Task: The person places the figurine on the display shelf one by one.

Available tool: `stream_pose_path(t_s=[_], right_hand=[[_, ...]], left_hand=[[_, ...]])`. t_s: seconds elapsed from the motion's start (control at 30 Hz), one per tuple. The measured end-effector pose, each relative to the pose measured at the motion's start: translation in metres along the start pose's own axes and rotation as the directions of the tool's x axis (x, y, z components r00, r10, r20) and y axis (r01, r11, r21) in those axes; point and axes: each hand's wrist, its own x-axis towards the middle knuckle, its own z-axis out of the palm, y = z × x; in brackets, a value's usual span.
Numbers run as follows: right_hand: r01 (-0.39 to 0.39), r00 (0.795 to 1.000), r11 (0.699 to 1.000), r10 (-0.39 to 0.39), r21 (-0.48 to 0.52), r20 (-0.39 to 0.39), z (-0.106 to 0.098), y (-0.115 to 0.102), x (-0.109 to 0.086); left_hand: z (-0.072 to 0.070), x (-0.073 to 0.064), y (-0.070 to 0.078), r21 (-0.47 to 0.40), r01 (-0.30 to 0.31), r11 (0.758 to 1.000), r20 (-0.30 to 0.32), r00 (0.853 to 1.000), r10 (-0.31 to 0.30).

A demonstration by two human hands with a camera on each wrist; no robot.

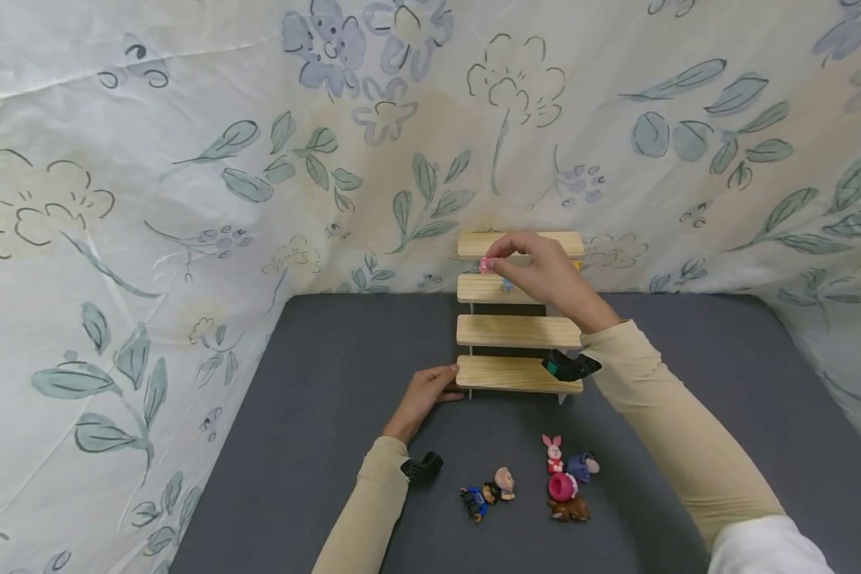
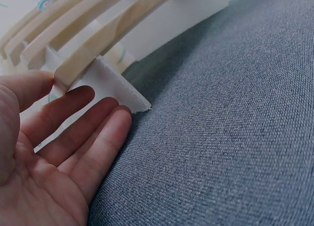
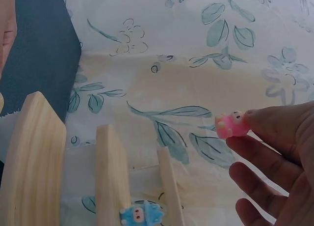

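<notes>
The shelf (image 1: 519, 329) is pinched at its bottom step (image 1: 505, 372) by the left hand (image 1: 425, 392), presumably to be steadied; near the upper steps (image 1: 482, 290), the pink figure (image 3: 230, 125) is clamped in the thumb-and-forefinger grip of the right hand (image 1: 541, 269), other fingers apart; at four o'clock from it, the blue figure (image 1: 507, 285) is set on a step.

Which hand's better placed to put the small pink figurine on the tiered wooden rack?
Right hand, likely: it pinches the pink figurine near the upper boards of the rack. The left hand grips the bottom board.
</notes>
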Motion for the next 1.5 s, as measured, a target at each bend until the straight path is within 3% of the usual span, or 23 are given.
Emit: stream_pose_path(t_s=[0.13, 0.6, 1.1, 1.5], right_hand=[[-0.018, 1.0, 1.0, 0.018, -0.009, 0.005, 0.004, 0.003, 0.005], [0.024, 1.0, 0.99, -0.026, -0.142, -0.01, 0.019, 0.014, 0.018], [0.128, 0.99, 0.947, -0.14, -0.294, -0.019, 0.038, 0.034, 0.017], [0.141, 0.986, 0.905, -0.165, -0.402, -0.026, 0.044, 0.037, 0.021]], left_hand=[[0.001, -0.001, 0.0, 0.001, 0.0, 1.0, -0.005, 1.0, 0.0], [0.001, -0.002, -0.005, -0.018, -0.005, 1.0, -0.002, 1.0, 0.005], [0.006, -0.005, -0.009, -0.021, -0.014, 1.0, -0.008, 1.0, 0.014], [0.001, 0.0, -0.006, -0.022, 0.009, 1.0, -0.002, 1.0, -0.009]])
